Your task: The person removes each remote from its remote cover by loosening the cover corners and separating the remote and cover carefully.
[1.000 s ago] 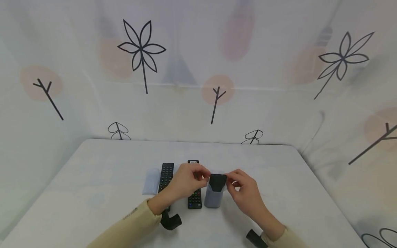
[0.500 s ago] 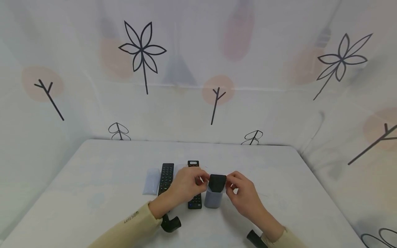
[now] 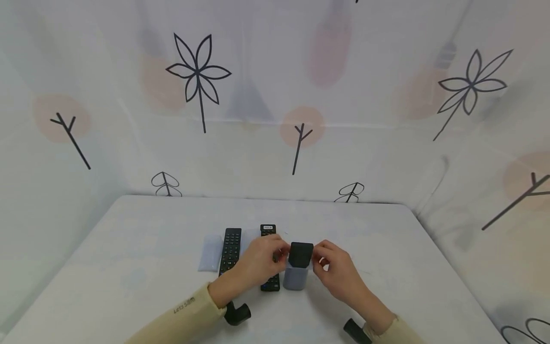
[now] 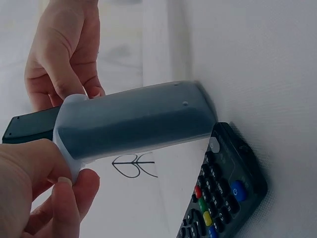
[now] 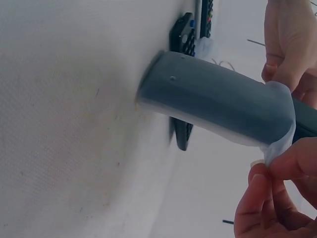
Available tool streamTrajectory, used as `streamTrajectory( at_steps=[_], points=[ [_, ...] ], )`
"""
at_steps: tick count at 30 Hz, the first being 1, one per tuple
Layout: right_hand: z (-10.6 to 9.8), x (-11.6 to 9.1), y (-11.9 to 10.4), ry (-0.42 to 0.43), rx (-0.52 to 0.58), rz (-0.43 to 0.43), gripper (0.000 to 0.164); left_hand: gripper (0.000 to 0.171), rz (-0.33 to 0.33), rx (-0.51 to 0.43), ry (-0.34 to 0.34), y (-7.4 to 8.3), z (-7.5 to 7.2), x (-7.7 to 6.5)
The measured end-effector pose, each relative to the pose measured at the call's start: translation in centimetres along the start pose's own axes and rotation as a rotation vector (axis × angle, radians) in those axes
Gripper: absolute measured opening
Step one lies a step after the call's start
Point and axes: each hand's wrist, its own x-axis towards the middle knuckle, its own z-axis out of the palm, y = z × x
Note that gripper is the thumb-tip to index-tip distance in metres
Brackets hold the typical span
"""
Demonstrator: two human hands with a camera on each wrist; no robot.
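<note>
A dark remote control (image 3: 301, 254) stands on end in a translucent, bluish protective sleeve (image 3: 295, 278), its black upper end sticking out of the sleeve's mouth. My left hand (image 3: 262, 258) pinches the sleeve's rim on the left, and my right hand (image 3: 337, 267) pinches the rim on the opposite side. In the left wrist view, the sleeve (image 4: 133, 121) covers most of the remote, with the bare end (image 4: 32, 126) between both hands. The right wrist view shows the sleeve's loose edge (image 5: 280, 148) between my right thumb and fingers.
Two black remotes lie on the white table (image 3: 386, 239): one (image 3: 231, 246) further left, another (image 3: 270, 284) partly behind my left hand. A flat bluish sleeve (image 3: 210, 253) lies at the far left, and another pale piece (image 3: 249, 237) shows between the remotes. A patterned cloth (image 3: 258, 157) backs the table.
Both hands have lowered slightly along the standing remote while keeping their pinch on the sleeve's rim. The head view has shifted a little. The remotes on the table lie as before.
</note>
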Motion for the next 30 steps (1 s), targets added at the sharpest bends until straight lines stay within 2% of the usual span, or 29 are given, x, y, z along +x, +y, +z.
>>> streamTrajectory(
  at_steps=[8,30],
  points=[
    [0.4,0.0,0.4,-0.048,0.006,0.004,0.029,0.018,0.043,0.045,0.001,-0.1,0.3,-0.2],
    [1.0,-0.2,0.7,-0.156,0.008,0.041,0.026,0.014,0.040,0.102,-0.040,-0.4,1.5,-0.9]
  ],
)
